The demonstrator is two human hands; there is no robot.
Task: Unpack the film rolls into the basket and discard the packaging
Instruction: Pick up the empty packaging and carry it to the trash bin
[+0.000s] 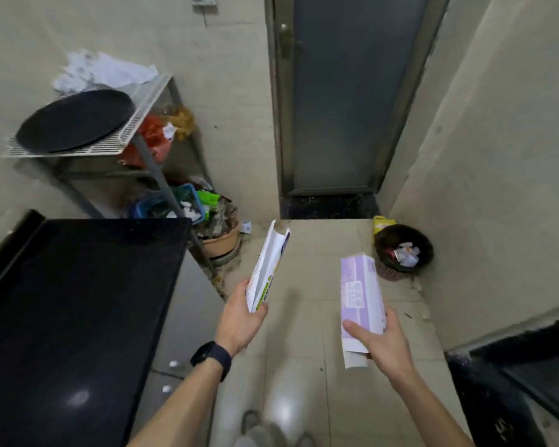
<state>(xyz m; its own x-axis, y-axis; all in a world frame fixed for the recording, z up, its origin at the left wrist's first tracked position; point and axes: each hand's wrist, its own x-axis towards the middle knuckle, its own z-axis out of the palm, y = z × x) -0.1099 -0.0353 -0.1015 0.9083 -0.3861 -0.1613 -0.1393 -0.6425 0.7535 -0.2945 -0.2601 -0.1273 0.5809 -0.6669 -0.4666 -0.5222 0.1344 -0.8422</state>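
My left hand [244,312] grips the lower end of a long white carton [267,266] with green and blue print; its top end is open and points away from me. My right hand [380,337] holds a pale purple carton [360,293] with a white label, upright and tilted slightly left. Both cartons hang over the tiled floor. A dark round waste bin [425,250] with crumpled paper inside stands on the floor in the far right corner, beyond the purple carton. No film rolls or basket for them show.
A black countertop [78,304] fills the left. Behind it a metal rack [149,101] carries a black round pan [75,121], with clutter, a blue crate [184,191] and a clay pot [221,245] below. A closed grey door [346,91] is ahead. A dark ledge [513,375] is at right.
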